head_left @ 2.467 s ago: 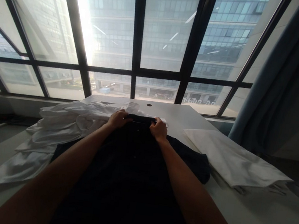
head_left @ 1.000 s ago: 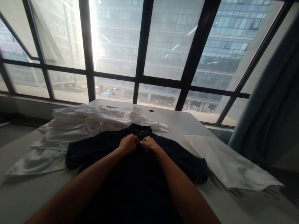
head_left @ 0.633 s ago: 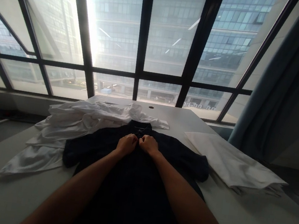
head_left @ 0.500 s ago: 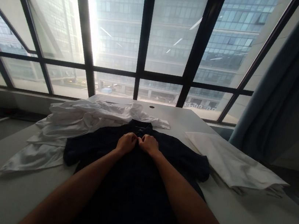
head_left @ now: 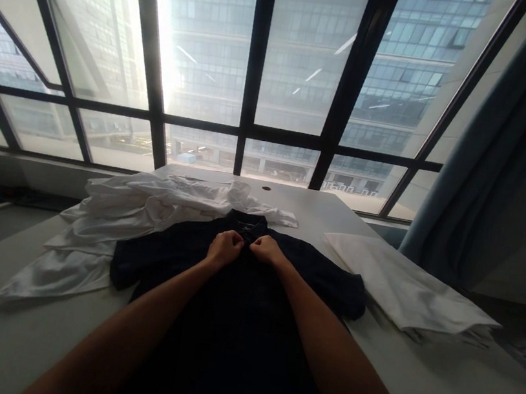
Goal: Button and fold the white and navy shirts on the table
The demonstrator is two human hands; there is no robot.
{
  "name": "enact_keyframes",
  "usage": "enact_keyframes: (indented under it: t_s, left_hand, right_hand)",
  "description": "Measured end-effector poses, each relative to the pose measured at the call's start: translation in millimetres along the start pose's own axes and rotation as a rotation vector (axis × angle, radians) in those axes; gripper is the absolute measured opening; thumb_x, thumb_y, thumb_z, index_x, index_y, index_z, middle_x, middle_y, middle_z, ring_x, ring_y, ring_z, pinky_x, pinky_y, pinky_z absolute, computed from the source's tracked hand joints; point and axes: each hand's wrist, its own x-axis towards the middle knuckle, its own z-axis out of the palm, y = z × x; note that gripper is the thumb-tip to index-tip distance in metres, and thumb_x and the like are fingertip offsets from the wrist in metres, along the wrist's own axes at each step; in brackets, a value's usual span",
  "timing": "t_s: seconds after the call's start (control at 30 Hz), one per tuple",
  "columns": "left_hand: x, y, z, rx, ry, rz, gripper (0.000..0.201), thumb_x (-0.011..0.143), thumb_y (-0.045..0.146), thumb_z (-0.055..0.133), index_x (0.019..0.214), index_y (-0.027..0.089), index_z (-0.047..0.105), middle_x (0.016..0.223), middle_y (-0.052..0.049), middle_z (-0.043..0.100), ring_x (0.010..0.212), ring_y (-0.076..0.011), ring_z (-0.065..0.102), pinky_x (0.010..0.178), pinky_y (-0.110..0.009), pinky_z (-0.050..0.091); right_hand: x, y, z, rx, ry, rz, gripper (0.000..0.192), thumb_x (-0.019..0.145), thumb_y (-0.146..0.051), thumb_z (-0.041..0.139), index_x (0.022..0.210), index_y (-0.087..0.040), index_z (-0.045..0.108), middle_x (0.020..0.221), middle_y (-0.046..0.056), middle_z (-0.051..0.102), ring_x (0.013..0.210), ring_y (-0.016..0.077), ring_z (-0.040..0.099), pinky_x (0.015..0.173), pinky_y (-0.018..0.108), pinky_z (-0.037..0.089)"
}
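A dark shirt (head_left: 237,311) lies flat on the white table (head_left: 436,391), with its collar at the far end toward the window (head_left: 214,53) and its lower part coming toward the person, so its long axis runs from near to far. Its two short sleeves spread out to the left and to the right. The left hand (head_left: 223,248) and the right hand (head_left: 265,249) are close together just below the collar, at the middle line of the shirt. Both hands are curled into loose fists, and the fingers seem to pinch the dark cloth there, but what exactly they hold between the fingertips is too small and dark to tell. A heap of white clothes (head_left: 133,218) lies on the left side of the table, touching the left sleeve and the collar area of the shirt. On the right side, apart from the shirt, lies a flat folded white cloth (head_left: 402,285). A dark curtain (head_left: 510,140) hangs at the right of the window.
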Motion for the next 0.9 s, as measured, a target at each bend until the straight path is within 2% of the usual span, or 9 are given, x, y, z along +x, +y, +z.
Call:
enact_keyframes:
  t_s: [0.1, 0.23, 0.3, 0.4, 0.67, 0.9]
  left_hand:
    - [3, 2, 3.6, -0.085, -0.015, -0.039, 0.012, 0.082, 0.022, 0.07, 0.088, 0.014, 0.076, 0.089, -0.008, 0.075, 0.083, -0.0179, 0.069, 0.073, -0.023, 0.049]
    - [6, 2, 7.4, -0.278, -0.132, -0.207, 0.015, 0.083, 0.018, 0.068, 0.094, 0.011, 0.076, 0.071, -0.005, 0.072, 0.055, -0.012, 0.064, 0.051, -0.018, 0.043]
    - [7, 1, 8.8, -0.364, -0.156, -0.258, 0.017, 0.083, 0.017, 0.068, 0.096, 0.009, 0.075, 0.066, -0.003, 0.069, 0.046, -0.0091, 0.059, 0.044, -0.017, 0.038]
    - [7, 0, 10.2, -0.414, -0.155, -0.257, 0.017, 0.085, 0.016, 0.066, 0.097, 0.008, 0.074, 0.067, -0.002, 0.068, 0.042, -0.0066, 0.055, 0.041, -0.015, 0.035]
    - [7, -1, 10.5, -0.387, -0.174, -0.244, 0.016, 0.087, 0.017, 0.065, 0.096, 0.008, 0.075, 0.059, 0.0, 0.064, 0.041, -0.0066, 0.054, 0.04, -0.014, 0.033]
    - [7, -2, 10.6, -0.382, -0.193, -0.209, 0.014, 0.086, 0.017, 0.064, 0.088, 0.009, 0.075, 0.056, 0.001, 0.061, 0.041, -0.0062, 0.052, 0.04, -0.015, 0.03]
  right_hand:
    - [4, 7, -1, 0.272, -0.007, 0.023, 0.02, 0.081, -0.017, 0.054, 0.063, -0.014, 0.061, 0.051, -0.001, 0.056, 0.04, 0.008, 0.047, 0.042, 0.019, 0.034]
    - [5, 12, 5, 0.475, -0.021, -0.052, 0.016, 0.081, -0.012, 0.051, 0.068, -0.014, 0.06, 0.053, -0.005, 0.054, 0.035, 0.005, 0.041, 0.036, 0.017, 0.03]
    - [5, 14, 7, 0.494, -0.027, -0.077, 0.013, 0.079, -0.011, 0.052, 0.071, -0.014, 0.061, 0.054, -0.006, 0.055, 0.035, 0.0048, 0.042, 0.036, 0.016, 0.031]
    - [2, 14, 7, 0.518, -0.049, -0.103, 0.009, 0.077, -0.009, 0.055, 0.074, -0.014, 0.062, 0.054, -0.007, 0.055, 0.036, 0.0046, 0.043, 0.037, 0.016, 0.033]
    - [-5, 11, 2, 0.49, -0.074, -0.099, 0.007, 0.077, -0.009, 0.056, 0.077, -0.014, 0.062, 0.057, -0.006, 0.058, 0.038, 0.0048, 0.046, 0.038, 0.015, 0.036]
    - [-4, 15, 0, 0.584, -0.084, -0.084, 0.01, 0.079, -0.009, 0.054, 0.082, -0.012, 0.063, 0.061, -0.003, 0.061, 0.037, 0.0069, 0.051, 0.034, 0.016, 0.033]
